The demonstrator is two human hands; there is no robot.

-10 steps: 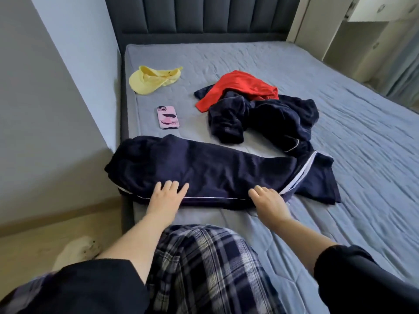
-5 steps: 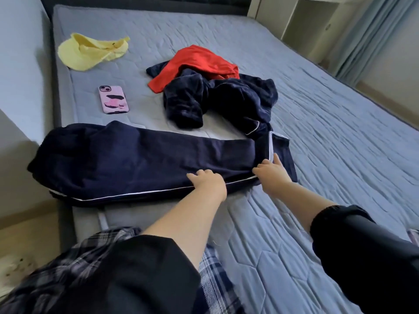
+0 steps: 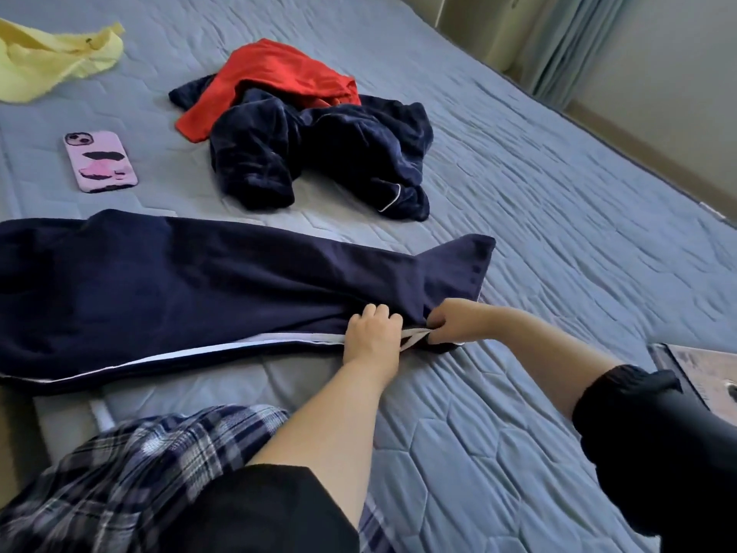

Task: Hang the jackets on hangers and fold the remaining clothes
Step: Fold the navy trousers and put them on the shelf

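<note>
Hands, head view: both are at the right-hand end of the navy trousers [image 3: 199, 281], close together, almost touching.
Left hand [image 3: 373, 333]: fingers curled over the near edge of the leg, on the white side stripe, gripping the cloth.
Right hand [image 3: 450, 319]: fingers and thumb pinch the cuff end, where a bit of white stripe shows between them.
Navy trousers: laid flat across the near edge of the bed [image 3: 558, 217]. Long axis runs left to right, the broad end far out to the left, the cuffs at the right under the hands. One cuff corner stands up in a point just beyond the right hand.
Relation for the coming move, as a judgement: nearly the whole length lies to the left of both hands, so a fold would carry the cuff end leftward along that axis toward the broad end. The right hand has the very tip, and the left hand is the nearer to the middle and to the fold line.
Navy jacket [image 3: 319, 153]: crumpled heap further up the bed, well apart from the trousers, not yet on a hanger.
Red garment [image 3: 279, 77]: lying partly over the jacket's far side.
Yellow garment [image 3: 52, 57]: far left corner.
Phone [image 3: 101, 161]: pink case, face down, between the yellow garment and the trousers
</note>
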